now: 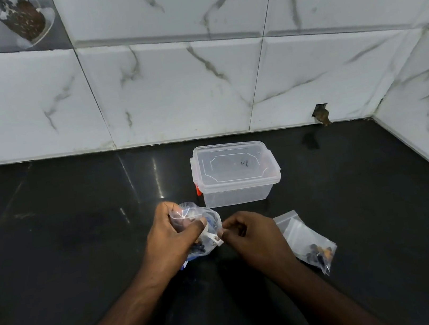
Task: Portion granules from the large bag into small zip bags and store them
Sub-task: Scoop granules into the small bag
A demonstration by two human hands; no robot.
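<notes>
My left hand [172, 234] is closed around the large clear bag [205, 220], which holds dark granules and shows blue print near its bottom. My right hand [248, 231] pinches the bag's right edge between thumb and fingers, beside a white strip on the plastic. To the right, flat on the black counter [82, 251], lies a small zip bag [307, 240] with dark and orange granules gathered at its lower corner. A clear plastic storage box [234, 174] with its lid on and an orange side latch stands just behind the hands.
White marble-pattern wall tiles [195, 81] rise behind the counter and along its right side. A small hole in the tile [321, 113] sits at the back right, at counter level.
</notes>
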